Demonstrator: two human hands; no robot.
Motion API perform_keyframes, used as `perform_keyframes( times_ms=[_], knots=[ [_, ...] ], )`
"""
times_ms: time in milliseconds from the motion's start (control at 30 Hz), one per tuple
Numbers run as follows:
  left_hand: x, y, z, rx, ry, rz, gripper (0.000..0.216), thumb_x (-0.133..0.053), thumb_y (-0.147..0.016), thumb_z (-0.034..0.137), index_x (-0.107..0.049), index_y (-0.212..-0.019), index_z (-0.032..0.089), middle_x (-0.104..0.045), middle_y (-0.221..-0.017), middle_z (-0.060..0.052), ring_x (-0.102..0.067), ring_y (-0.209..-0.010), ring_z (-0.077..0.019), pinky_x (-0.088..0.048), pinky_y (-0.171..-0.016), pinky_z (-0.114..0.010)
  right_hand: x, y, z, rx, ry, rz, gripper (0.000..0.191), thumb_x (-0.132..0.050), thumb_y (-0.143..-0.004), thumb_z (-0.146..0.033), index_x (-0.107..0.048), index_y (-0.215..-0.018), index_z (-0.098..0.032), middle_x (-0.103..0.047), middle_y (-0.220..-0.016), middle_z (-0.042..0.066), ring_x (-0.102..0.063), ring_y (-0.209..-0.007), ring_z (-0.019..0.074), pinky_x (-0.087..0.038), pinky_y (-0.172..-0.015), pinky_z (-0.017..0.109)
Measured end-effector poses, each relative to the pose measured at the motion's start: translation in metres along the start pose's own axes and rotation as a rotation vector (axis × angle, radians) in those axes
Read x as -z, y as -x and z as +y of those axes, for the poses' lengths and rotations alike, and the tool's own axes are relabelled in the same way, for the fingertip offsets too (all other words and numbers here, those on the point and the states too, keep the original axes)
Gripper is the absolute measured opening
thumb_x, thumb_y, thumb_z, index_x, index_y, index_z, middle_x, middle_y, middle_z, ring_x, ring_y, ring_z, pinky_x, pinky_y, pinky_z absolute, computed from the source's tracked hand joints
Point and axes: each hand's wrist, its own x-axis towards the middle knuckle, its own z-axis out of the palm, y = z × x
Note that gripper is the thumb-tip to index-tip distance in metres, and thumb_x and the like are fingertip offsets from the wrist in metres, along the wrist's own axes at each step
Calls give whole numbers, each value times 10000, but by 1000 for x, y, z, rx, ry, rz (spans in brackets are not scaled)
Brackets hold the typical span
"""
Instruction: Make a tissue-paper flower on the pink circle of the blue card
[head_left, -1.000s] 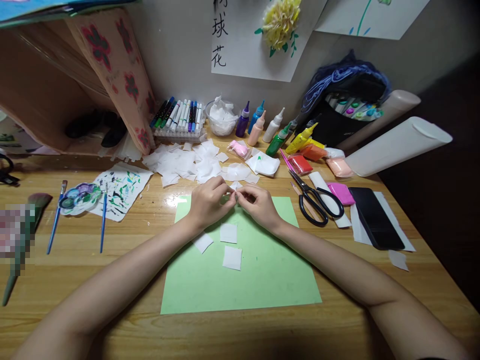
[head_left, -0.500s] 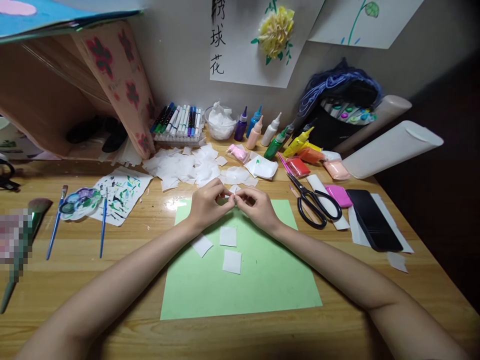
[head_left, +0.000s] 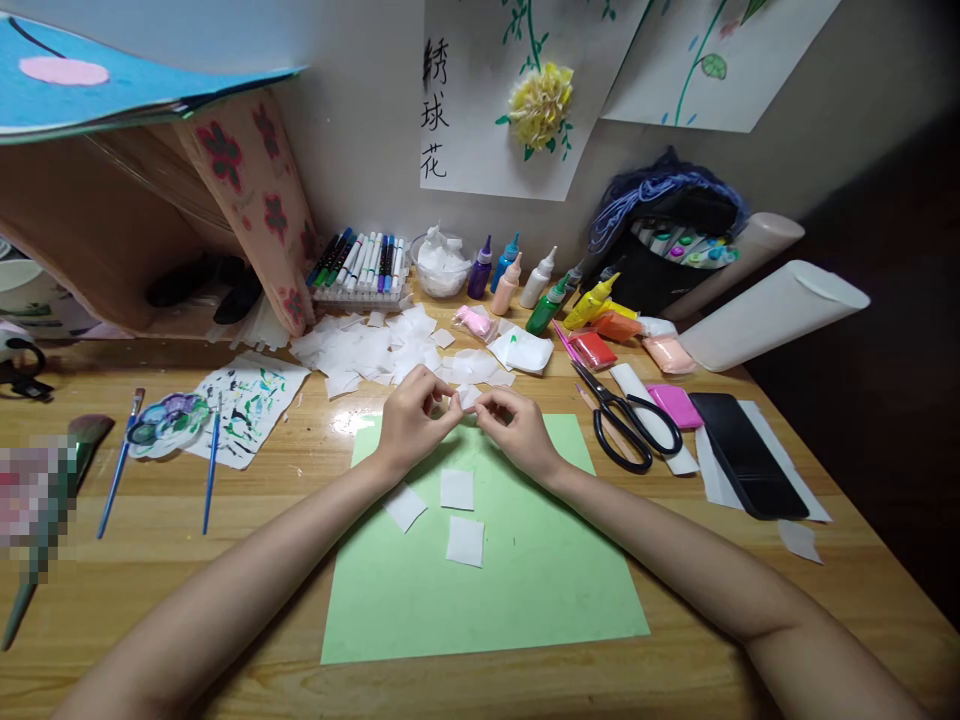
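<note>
Paper [head_left: 466,396], one small white piece, sits at the far edge of the green sheet [head_left: 555,590], pinched narrowly between the fingertips of the left hand [head_left: 415,415] and those of the right hand [head_left: 516,428]. Working it with the fingers seems to be the present step, and the next move likely calls for a light, even pinch, clear of the three white pieces [head_left: 457,490] lying nearer the body

Sheet [head_left: 540,570] was pale green, paper squares [head_left: 457,490] white; peach panel [head_left: 251,192] at 10 o'clock bore pink-edged dark flowers [head_left: 275,215].
</note>
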Motion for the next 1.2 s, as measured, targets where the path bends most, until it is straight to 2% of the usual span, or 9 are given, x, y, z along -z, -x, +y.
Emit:
perform_keyframes(
  times_ms=[333, 433, 500, 633, 767, 833, 1033, 1200],
  knots=[
    [-1, -10, -19, 322, 95, 189, 85, -550, -776, 230, -553, -726, 162, -493, -699, 18, -406, -524, -67, -373, -532, -213, 1, 0, 1, -60, -20, 58, 123, -520, -765, -163, -581, -658, -167, -533, -642, -7, -446, -597, 115, -338, -548, 237],
    [-1, -11, -22, 398, 121, 193, 94, -548, -778, 242, -559, -730, 161, -510, -707, 14, -412, -526, -69, -376, -535, -218, 1, -1, 1, -93, -34, 60, 137, -513, -786, -189, -572, -664, -167, -529, -647, -8, -447, -598, 113, -342, -552, 235],
    [0, -10, -18, 362, 112, 169, 101, -553, -781, 246, -562, -725, 163, -501, -698, 18, -398, -517, -68, -359, -522, -217, 1, -1, 1, -115, -58, 54, 160, -509, -815, -247, -566, -689, -167, -526, -650, -9, -450, -597, 112, -350, -559, 236],
    [1, -5, -5, 130, 74, 24, 95, -565, -787, 228, -554, -712, 171, -476, -691, 21, -409, -550, -75, -347, -532, -219, 0, -3, -1, -107, -102, -9, 222, -508, -842, -359, -556, -738, -168, -547, -679, -6, -469, -617, 113, -367, -586, 235],
    [1, -2, 1, 0, 72, -138, 47, -567, -784, 207, -563, -744, 182, -451, -683, 24, -417, -568, -79, -349, -535, -215, -2, -3, 1, -69, -41, -41, 198, -512, -845, -336, -579, -759, -169, -580, -724, 8, -483, -651, 120, -371, -606, 237],
    [1, -2, 1, 3, 85, -150, 41, -560, -787, 202, -560, -752, 182, -451, -691, 24, -415, -563, -75, -347, -531, -212, -2, -3, 2, -69, -20, -42, 179, -494, -853, -296, -589, -766, -171, -586, -722, 9, -487, -654, 123, -371, -608, 238],
    [0, -6, -5, 86, 112, -86, 61, -533, -795, 181, -535, -734, 176, -477, -713, 18, -389, -531, -68, -351, -532, -221, -2, -3, 5, -84, -21, -31, 167, -489, -843, -260, -611, -771, -171, -600, -716, 12, -495, -636, 125, -374, -596, 237],
    [0, -5, -7, 133, -20, -160, 62, -534, -784, 220, -562, -749, 178, -510, -703, 9, -459, -587, -95, -369, -555, -232, -1, -3, 5, -102, -21, -19, 171, -484, -845, -265, -610, -779, -169, -598, -721, 10, -499, -640, 125, -376, -604, 236]
  ],
)
